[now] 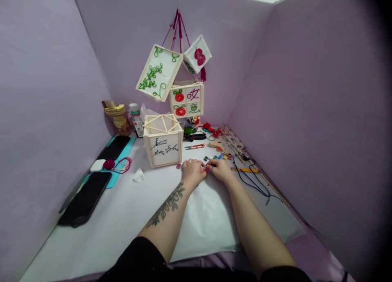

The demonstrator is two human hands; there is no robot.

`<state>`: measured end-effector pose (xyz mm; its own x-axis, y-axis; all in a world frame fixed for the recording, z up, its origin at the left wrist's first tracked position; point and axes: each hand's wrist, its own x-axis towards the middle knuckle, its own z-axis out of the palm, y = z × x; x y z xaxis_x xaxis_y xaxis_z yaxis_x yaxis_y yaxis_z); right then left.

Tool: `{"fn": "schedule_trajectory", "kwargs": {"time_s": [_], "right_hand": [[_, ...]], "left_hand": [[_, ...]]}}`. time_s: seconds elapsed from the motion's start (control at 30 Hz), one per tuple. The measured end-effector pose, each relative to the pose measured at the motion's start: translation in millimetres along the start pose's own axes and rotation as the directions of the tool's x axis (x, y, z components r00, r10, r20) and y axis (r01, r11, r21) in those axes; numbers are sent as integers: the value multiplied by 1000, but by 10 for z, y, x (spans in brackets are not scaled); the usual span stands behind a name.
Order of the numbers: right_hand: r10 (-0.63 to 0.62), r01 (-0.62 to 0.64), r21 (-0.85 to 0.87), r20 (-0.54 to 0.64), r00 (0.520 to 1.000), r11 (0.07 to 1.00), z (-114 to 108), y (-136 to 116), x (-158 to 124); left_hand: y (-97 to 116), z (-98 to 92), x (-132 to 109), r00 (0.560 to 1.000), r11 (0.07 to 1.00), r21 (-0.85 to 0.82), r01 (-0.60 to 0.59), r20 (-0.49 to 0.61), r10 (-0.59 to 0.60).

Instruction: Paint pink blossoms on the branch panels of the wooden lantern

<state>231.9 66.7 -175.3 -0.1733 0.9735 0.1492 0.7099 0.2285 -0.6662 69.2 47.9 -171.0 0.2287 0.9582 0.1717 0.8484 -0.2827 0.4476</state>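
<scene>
Just right of the frame's centre, two bare hands meet over a translucent white sheet [208, 220]. Between their fingertips lies a small, round, pink-red piece [206, 170], partly hidden, so its exact shape is unclear. The right hand [221, 169] pinches a slim, straight blue stick [211, 168], probably a paintbrush, its fingers drawn narrow around it. The stick's long axis slants from upper right to lower left, its low end pointing down to the pink-red piece. That piece sits left of the right fingertips and just at the right edge of the left hand [193, 170]; both hands are about equally near. The left fingers are bent close together there, but I cannot tell whether they grip it. Left of them, near the thumbless edge, rests a pink disc [179, 166], beside the cream-framed white paper box [165, 153].
</scene>
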Motion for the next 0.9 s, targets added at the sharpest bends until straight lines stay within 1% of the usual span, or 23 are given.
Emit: {"fn": "schedule_trajectory", "kwargs": {"time_s": [0.17, 0.3, 0.57, 0.9], "right_hand": [[52, -50, 42, -41, 998, 998, -7, 34, 37], [92, -88, 77, -52, 994, 993, -6, 63, 81], [162, -155, 151, -37, 986, 976, -7, 94, 152], [232, -223, 242, -7, 973, 944, -66, 99, 143]], "left_hand": [[-20, 11, 3, 1000, 1000, -18, -6, -10, 6], [-27, 18, 8, 1000, 999, -34, -14, -21, 13], [-35, -6, 0, 998, 996, -61, -62, -23, 60], [-25, -50, -20, 993, 990, -77, -118, -12, 117]]}}
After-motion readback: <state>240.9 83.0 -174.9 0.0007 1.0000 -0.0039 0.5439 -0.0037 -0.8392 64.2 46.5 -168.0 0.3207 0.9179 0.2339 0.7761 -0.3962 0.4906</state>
